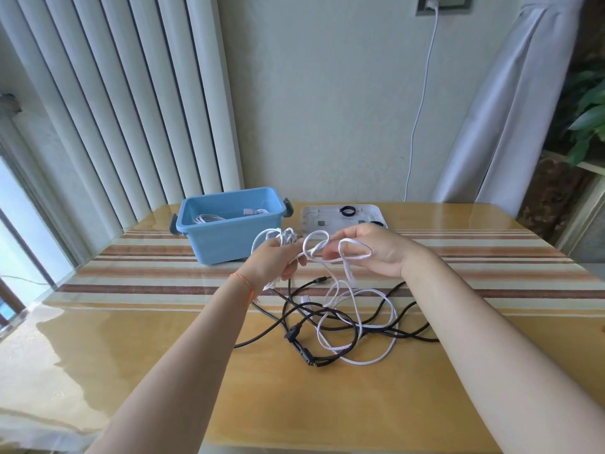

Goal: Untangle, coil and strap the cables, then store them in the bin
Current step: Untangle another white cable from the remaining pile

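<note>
A glossy wooden surface (163,355) carries a striped runner (474,257) of cream, tan and brown bands across its far half, all under a reflective sheen. Behind it stands a pale wall with tall white vertical blinds (131,109) to the left and a grey-white curtain (501,109) to the right; green leaves of a plant (589,116) show at the right edge. A thin white cord (422,103) hangs from a wall socket (442,3) down behind the surface.

Both hands are raised above the runner. The left hand (276,260) is clenched round a gathered bundle of the white cable (357,322), loops sticking up above its fingers. The right hand (366,249) pinches a loop of the same cable just beside it. The rest of that cable drops to the surface and lies looped over and through a black cable (337,322) (the two are well tangled, plugs among them).

At the far side sits a blue bin (226,240) holding a coiled white cable already, and just right of it a white tray (311,217) with small black rings on it.
</note>
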Action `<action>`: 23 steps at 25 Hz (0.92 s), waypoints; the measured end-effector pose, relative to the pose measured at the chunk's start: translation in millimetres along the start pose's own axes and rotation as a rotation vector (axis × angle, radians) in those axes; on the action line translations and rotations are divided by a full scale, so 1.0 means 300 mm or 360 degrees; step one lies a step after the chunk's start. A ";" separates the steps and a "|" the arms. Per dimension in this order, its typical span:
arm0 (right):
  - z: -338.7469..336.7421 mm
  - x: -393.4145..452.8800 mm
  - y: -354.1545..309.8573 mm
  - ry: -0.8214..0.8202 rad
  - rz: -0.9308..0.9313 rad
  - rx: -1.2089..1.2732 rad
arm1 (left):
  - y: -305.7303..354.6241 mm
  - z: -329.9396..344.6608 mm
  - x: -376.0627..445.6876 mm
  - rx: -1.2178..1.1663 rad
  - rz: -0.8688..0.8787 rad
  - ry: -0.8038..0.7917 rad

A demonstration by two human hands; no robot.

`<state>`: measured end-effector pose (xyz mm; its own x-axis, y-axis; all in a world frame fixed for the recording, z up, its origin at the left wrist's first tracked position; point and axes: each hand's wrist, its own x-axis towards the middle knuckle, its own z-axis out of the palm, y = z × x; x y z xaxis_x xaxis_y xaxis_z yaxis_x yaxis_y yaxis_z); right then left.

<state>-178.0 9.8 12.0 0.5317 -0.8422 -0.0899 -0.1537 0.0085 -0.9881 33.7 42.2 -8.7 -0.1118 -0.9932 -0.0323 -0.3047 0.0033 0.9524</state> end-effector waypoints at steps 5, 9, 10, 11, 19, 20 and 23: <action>0.002 0.004 0.016 0.0246 0.0033 0.0541 | 0.014 0.019 -0.007 -0.0539 0.0015 -0.0169; -0.045 -0.002 0.043 0.0287 0.0212 0.0597 | -0.026 -0.010 -0.015 -0.0553 -0.0042 0.0011; -0.059 -0.005 0.044 0.0274 0.0261 0.0610 | -0.038 -0.020 -0.013 -0.0569 -0.0040 0.0187; -0.077 -0.002 0.046 0.0298 0.0308 0.0628 | -0.048 -0.034 -0.008 -0.0608 -0.0066 0.0443; -0.055 -0.002 -0.003 0.1631 0.0153 -0.0167 | -0.057 -0.081 0.006 -0.0065 -0.0259 0.0689; -0.003 0.010 -0.016 0.1362 0.0002 -0.0310 | -0.028 -0.048 -0.005 -0.0064 -0.0240 0.0465; 0.141 0.014 -0.038 0.0428 -0.0159 -0.0580 | 0.049 0.024 -0.027 -0.0214 -0.0147 0.0083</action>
<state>-138.8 28.9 17.5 0.3311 -0.9396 0.0866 -0.4209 -0.2292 -0.8777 23.4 51.2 3.4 -0.0389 -0.9932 -0.1094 -0.1818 -0.1006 0.9782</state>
